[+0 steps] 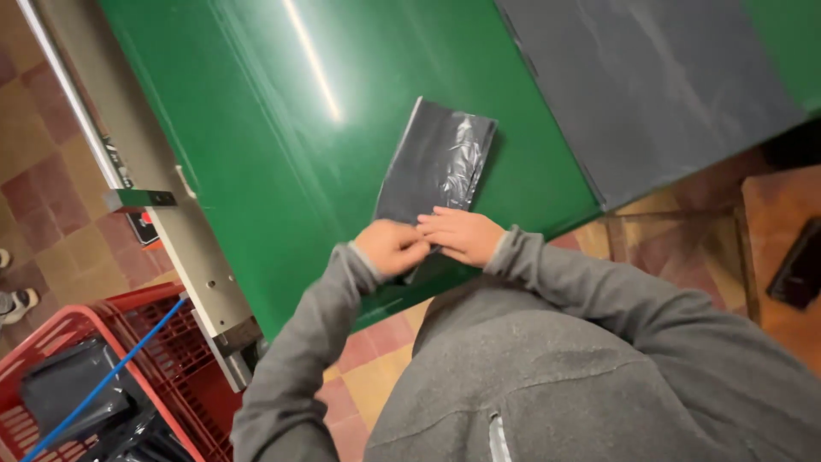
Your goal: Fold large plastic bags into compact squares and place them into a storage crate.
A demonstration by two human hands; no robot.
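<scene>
So you've got both hands right together at the near end of that folded black plastic bag (436,167), which lies flat on the green worktop (282,154) close to its front edge. Your left hand (392,247) is curled with the fingers pinching the bag's bottom corner, and your right hand (462,234) is pressed on it just beside, touching the left. A grey sheet (650,85) sits further right, and a red basket (128,368) is down on the floor to your left.

bare green belt (282,128) open beyond the folded black bag (436,162), grey mat (650,77) right, metal rail (162,205) left
</scene>
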